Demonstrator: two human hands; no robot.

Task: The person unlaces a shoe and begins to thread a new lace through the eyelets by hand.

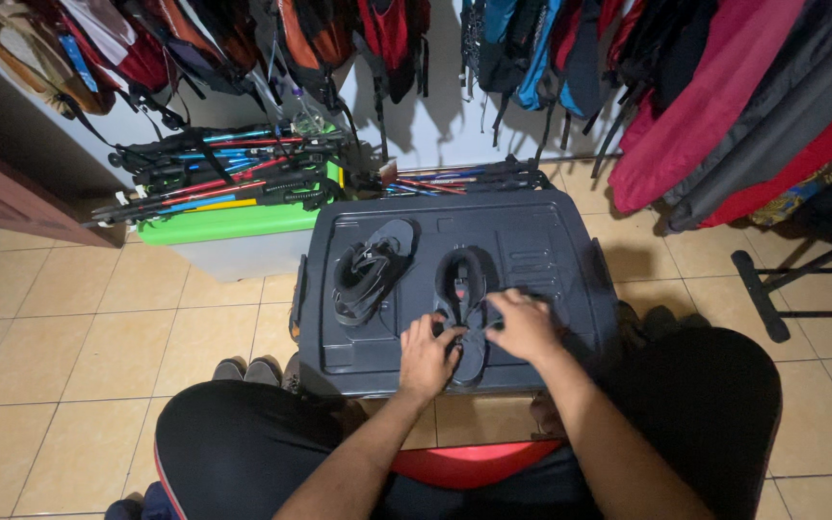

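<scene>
Two dark strap sandals lie on the lid of a dark grey storage box (551, 241) in front of me. The right sandal (461, 281) points away from me, and both hands work at its near end. My left hand (426, 354) pinches a strap at the heel end. My right hand (524, 325) grips the strap on the sandal's right side. The left sandal (370, 270) lies untouched, angled toward the upper right, a hand's width left of the other.
A bin with a green lid (228, 223) stands behind, with several trekking poles (214, 178) piled on it. Backpacks (339, 39) and jackets (724, 106) hang along the wall. A black rack foot (761, 294) lies on the tiled floor at right. Shoes (247, 370) sit near my left knee.
</scene>
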